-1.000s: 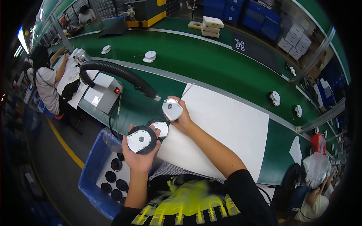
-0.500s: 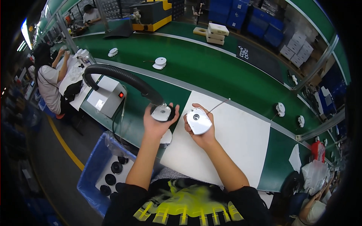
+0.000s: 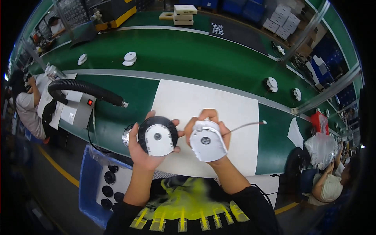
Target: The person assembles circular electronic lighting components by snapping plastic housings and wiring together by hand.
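Note:
My left hand [image 3: 145, 159] holds a round black part with a white arch-shaped face [image 3: 161, 145], its fingers spread round the rim. A small round hub shows in the middle of that face. To its right, my right hand [image 3: 209, 114] grips a white rounded housing [image 3: 211, 150] from above and behind. A thin cable [image 3: 243, 126] with a small white plug sticks out from the housing to the right. Both parts are held up over a white sheet [image 3: 196, 94], a small gap apart. Beside my left hand stands a shiny round part [image 3: 126, 136], partly hidden.
A black flexible hose [image 3: 88, 86] bends out from a grey-white box [image 3: 80, 111] at left. White housings [image 3: 130, 58] lie on the green belt [image 3: 176, 55] beyond. At lower left, a blue-lined bin [image 3: 87, 184] contains black round parts. People sit at both sides.
My left hand has left the hose nozzle and come nearer, with its black part now facing up to me. The right hand has tilted the white housing. My view has shifted to the right.

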